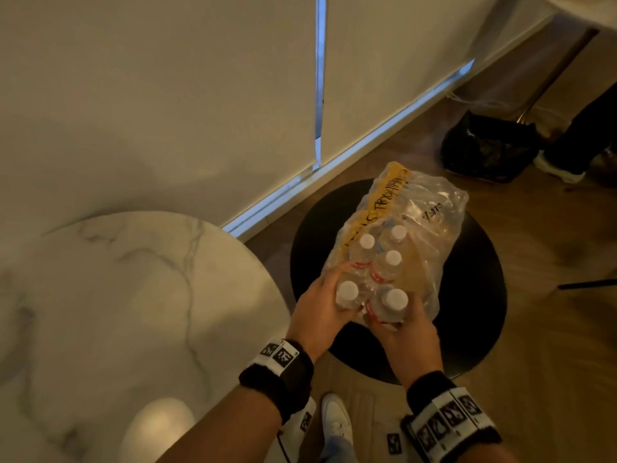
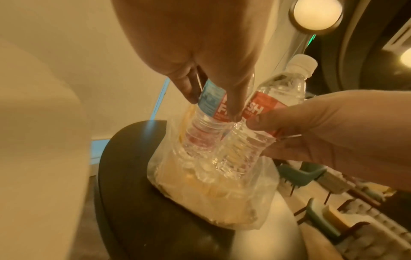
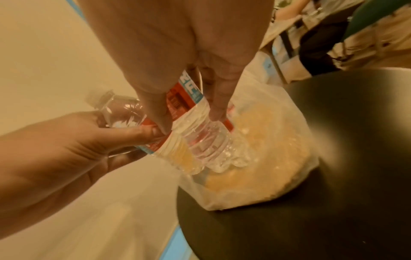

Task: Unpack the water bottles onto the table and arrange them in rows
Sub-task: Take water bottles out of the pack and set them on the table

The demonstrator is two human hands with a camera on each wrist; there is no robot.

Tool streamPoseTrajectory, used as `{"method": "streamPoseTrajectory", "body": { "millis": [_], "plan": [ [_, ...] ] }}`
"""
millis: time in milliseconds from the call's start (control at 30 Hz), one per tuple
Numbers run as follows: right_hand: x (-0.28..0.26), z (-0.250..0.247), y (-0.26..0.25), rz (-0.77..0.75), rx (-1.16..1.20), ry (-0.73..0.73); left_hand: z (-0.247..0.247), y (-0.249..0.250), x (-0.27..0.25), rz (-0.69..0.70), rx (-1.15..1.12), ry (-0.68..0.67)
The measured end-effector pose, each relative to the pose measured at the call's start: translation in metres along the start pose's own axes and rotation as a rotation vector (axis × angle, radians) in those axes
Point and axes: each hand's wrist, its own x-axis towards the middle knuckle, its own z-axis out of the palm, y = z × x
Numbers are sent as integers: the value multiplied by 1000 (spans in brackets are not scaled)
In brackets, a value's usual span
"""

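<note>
A clear plastic bag (image 1: 430,228) with a yellow strip stands on a round black stool (image 1: 474,295) and holds several white-capped water bottles. My left hand (image 1: 320,305) grips one bottle (image 1: 348,295) by its red and blue label. Beside it, my right hand (image 1: 407,332) grips a second bottle (image 1: 391,304). Both bottles sit at the bag's near edge, lower parts still inside. In the left wrist view my left hand (image 2: 213,105) wraps the labelled bottle (image 2: 204,126). The right wrist view shows my right hand (image 3: 191,121) round its bottle (image 3: 200,140). Three more bottles (image 1: 393,259) stand behind.
A round white marble table (image 1: 133,295) lies to the left of the stool, its top bare in this view. A wall and window blinds run behind. On the wooden floor at back right are a black bag (image 1: 487,145) and another person's foot (image 1: 561,168).
</note>
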Motion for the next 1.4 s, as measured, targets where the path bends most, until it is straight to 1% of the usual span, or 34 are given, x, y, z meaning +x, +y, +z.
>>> {"method": "streamPoseTrajectory", "body": {
  "millis": [100, 133, 200, 267, 400, 533, 600, 667, 767, 867, 933, 1100, 1200, 1300, 1333, 1400],
  "plan": [
    [-41, 5, -29, -140, -28, -43, -41, 0, -45, 36, -41, 85],
    [-54, 13, -38, -173, -39, -82, -56, -3, -62, 29, -44, 110],
    [-81, 37, -54, -193, -51, -186, -89, -17, -97, 6, -41, 166],
    [-106, 74, -66, -206, -92, -288, -123, -38, -136, -41, -18, 241],
    [-163, 167, -87, -300, -135, -441, -186, -99, -218, -216, 6, 426],
    [-216, 258, -108, -368, -156, -603, -237, -160, -291, -339, 19, 530],
    [-237, 293, -115, -398, -189, -634, -255, -186, -316, -385, 9, 566],
    [-253, 319, -119, -403, -195, -634, -265, -205, -331, -411, -7, 590],
    [-265, 342, -118, -383, -178, -595, -271, -225, -340, -391, -25, 609],
    [-264, 349, -117, -378, -161, -579, -275, -232, -344, -353, -43, 594],
    [-263, 346, -119, -371, -194, -606, -276, -234, -346, -345, -48, 567],
    [-259, 322, -120, -357, -367, -675, -278, -232, -353, -409, -20, 505],
    [-250, 289, -107, -363, -434, -666, -278, -234, -358, -520, 65, 472],
    [-232, 243, -88, -357, -400, -601, -271, -232, -375, -667, 151, 437],
    [-222, 226, -82, -348, -378, -563, -265, -228, -381, -686, 180, 430],
    [-196, 191, -67, -315, -342, -486, -248, -216, -389, -676, 247, 423]
  ]
}}
